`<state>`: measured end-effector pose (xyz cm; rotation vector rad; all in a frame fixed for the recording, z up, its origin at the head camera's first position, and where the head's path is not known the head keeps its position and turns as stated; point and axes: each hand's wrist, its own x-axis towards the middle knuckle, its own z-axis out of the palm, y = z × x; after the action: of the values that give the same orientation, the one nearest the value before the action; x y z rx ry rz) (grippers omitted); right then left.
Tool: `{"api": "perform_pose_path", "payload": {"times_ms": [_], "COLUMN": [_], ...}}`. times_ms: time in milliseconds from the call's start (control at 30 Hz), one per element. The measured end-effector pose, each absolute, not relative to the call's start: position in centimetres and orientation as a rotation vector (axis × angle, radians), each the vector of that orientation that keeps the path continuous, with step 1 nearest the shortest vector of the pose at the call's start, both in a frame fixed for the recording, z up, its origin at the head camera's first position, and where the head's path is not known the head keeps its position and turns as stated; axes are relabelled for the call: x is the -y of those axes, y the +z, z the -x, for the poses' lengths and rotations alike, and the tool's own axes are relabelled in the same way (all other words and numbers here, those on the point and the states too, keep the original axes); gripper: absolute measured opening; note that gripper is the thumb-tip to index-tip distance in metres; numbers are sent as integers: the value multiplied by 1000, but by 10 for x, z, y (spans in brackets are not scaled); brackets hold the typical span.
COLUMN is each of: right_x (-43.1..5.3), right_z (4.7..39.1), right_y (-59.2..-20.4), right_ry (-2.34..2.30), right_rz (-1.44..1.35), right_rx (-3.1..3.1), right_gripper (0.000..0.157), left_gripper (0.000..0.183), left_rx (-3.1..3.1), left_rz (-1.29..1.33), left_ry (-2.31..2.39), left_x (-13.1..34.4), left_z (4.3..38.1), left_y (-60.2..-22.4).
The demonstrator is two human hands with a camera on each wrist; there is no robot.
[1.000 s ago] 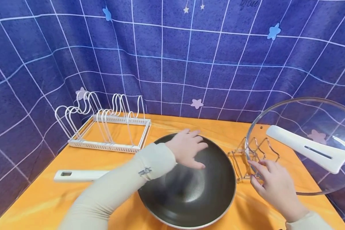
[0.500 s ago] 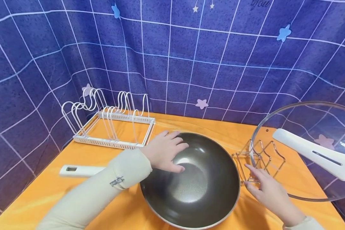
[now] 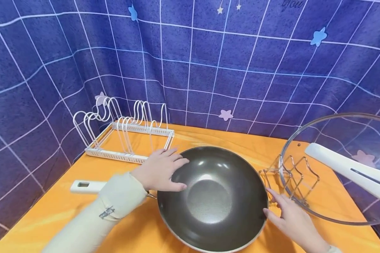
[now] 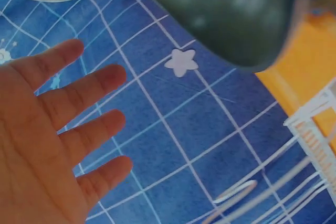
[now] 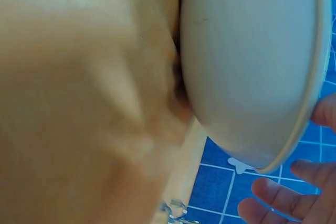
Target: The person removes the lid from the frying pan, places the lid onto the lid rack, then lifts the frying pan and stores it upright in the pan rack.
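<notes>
A dark-lined wok with a white outside sits on the orange table in the head view. Its white handle points left, partly hidden by the left sleeve. The left hand hovers over the wok's left rim, fingers spread; the left wrist view has its straight fingers apart from the wok. At the right rim is the right hand, its thumb and index fingertip right at the edge. In the right wrist view, the other fingers extend loosely beside the rim.
A white wire rack stands at the back left. To the right, a glass lid with a white handle leans upright in a small metal wire rack. Behind the table hangs a blue grid-patterned cloth.
The left hand has drawn left from above the wok's middle to its left rim. The right hand has moved from beside the lid to the wok's right rim. The head view has shifted slightly.
</notes>
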<state>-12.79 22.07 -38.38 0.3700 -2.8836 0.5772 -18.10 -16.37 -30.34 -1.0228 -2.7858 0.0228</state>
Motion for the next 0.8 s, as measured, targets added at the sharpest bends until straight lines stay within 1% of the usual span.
{"api": "perform_pose_path", "payload": {"times_ms": [200, 333, 500, 633, 800], "right_x": [-221, -220, -217, -216, -218], "right_z": [131, 130, 127, 125, 126], "right_y": [-390, -392, -392, -394, -394], "right_ry": [681, 814, 1010, 1025, 1030], "right_rz": [-306, -208, -147, -180, -187], "right_rx": [2937, 2994, 3045, 3029, 3040], "right_gripper": [66, 70, 66, 62, 61], "left_gripper": [67, 61, 59, 61, 61], "left_rx": [2731, 2655, 2635, 2641, 2719], "left_rz": [991, 968, 964, 960, 932], "left_ry": [-3, 6, 71, 159, 191], "left_x": [183, 199, 220, 236, 253], "left_z": [170, 160, 149, 143, 137], "left_y": [-318, -327, -334, -332, -332]}}
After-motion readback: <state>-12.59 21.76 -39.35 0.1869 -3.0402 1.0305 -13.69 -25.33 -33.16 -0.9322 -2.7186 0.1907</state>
